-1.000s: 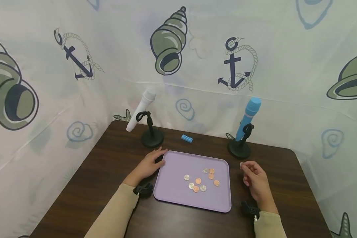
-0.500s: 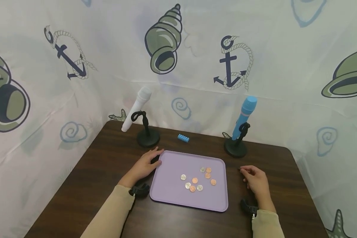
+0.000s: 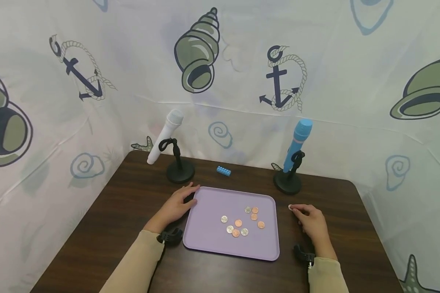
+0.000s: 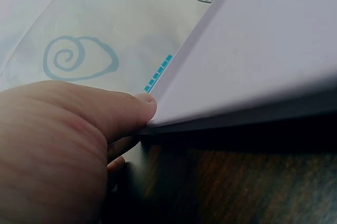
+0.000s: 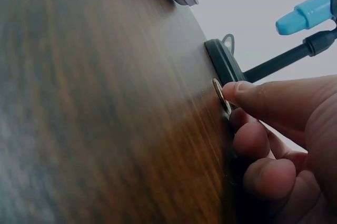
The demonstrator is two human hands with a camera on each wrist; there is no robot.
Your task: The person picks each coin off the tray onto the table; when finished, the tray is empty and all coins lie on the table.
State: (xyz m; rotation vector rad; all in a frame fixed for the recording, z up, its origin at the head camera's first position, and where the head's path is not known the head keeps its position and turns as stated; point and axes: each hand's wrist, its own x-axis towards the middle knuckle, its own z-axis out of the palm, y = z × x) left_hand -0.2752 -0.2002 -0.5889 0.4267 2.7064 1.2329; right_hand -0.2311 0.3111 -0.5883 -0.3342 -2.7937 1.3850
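In the head view my left hand (image 3: 173,208) rests at the left edge of a lilac tray (image 3: 212,243), its fingers fairly straight and thumb apart. The left wrist view shows the thumb (image 4: 121,107) touching the tray rim (image 4: 196,50). On the tray lie several silver coins (image 3: 244,232) and several copper coins (image 3: 261,224), most grouped toward the middle and right. To the right of the tray, my right hand (image 3: 314,226) pinches a coin (image 5: 221,97) between thumb and fingertips, held on edge close over the table. The other fingers of that hand are curled in.
A white microphone (image 3: 165,136) leans in a black stand (image 3: 180,171) at the back left. A light blue microphone (image 3: 297,144) sits in another black stand (image 3: 287,182) behind the right hand. A small blue toy brick (image 3: 223,171) lies behind the tray on the dark wood table (image 3: 106,240).
My right hand has come slightly nearer the person with the coin in its pinch, and the coin has turned. The left hand stays at the tray's edge. The head view has shifted a little.
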